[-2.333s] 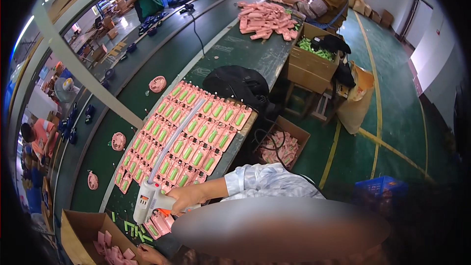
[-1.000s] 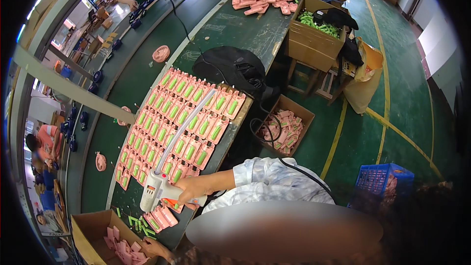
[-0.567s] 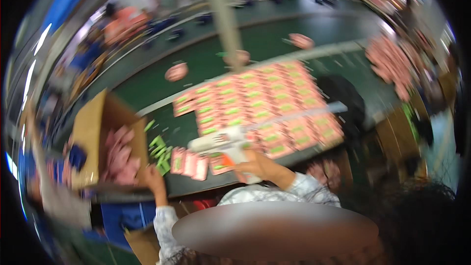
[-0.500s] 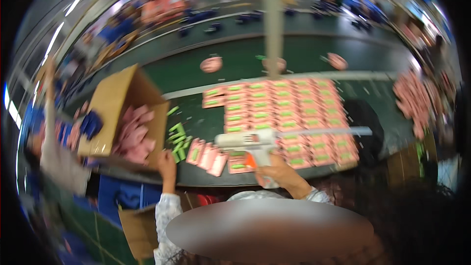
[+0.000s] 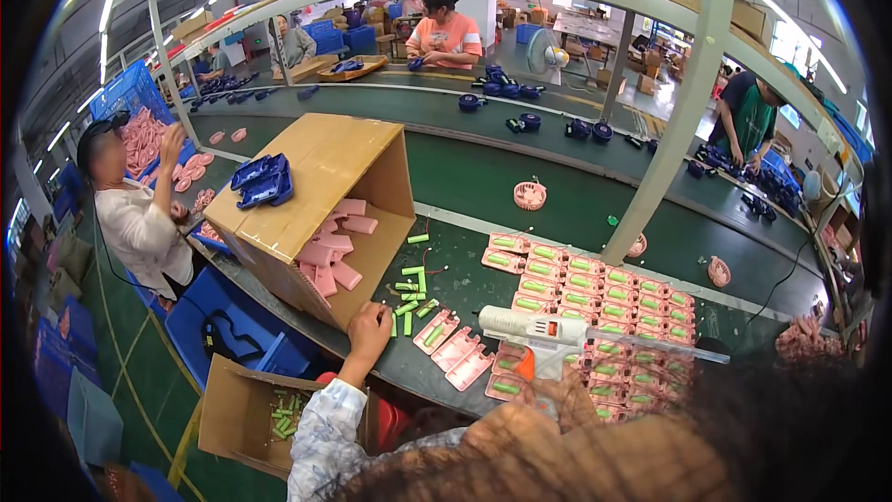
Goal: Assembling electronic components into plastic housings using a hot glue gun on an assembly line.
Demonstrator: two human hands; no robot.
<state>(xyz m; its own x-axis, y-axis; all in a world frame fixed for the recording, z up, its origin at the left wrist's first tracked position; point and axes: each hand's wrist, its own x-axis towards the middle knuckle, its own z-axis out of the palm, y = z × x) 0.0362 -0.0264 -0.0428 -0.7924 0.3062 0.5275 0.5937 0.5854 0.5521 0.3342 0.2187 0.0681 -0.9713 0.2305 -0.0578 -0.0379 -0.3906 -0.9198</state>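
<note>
My right hand (image 5: 569,397), partly hidden by hair, is wrapped round the handle of a white glue gun (image 5: 560,331) with an orange trigger. A clear glue stick (image 5: 664,350) extends from its back end. Beneath and beside the gun lie rows of pink plastic shells (image 5: 542,270), most holding a green battery. Close to the gun's nozzle are pink shells without a battery (image 5: 454,350). My left hand (image 5: 369,333) has its fingers pinched together next to loose green batteries (image 5: 409,297); what they hold, if anything, is too small to make out.
A cardboard box (image 5: 376,163) of pink pieces stands on its side at left, a blue case (image 5: 264,180) on top. Below is an open carton (image 5: 232,409) with green batteries. Beyond runs a green conveyor (image 5: 465,160) carrying pink parts. A person (image 5: 139,204) works at left.
The head view has swung, showing more of the hall, and is sharper. My right hand still grips the glue gun, and my left hand stays by the loose batteries.
</note>
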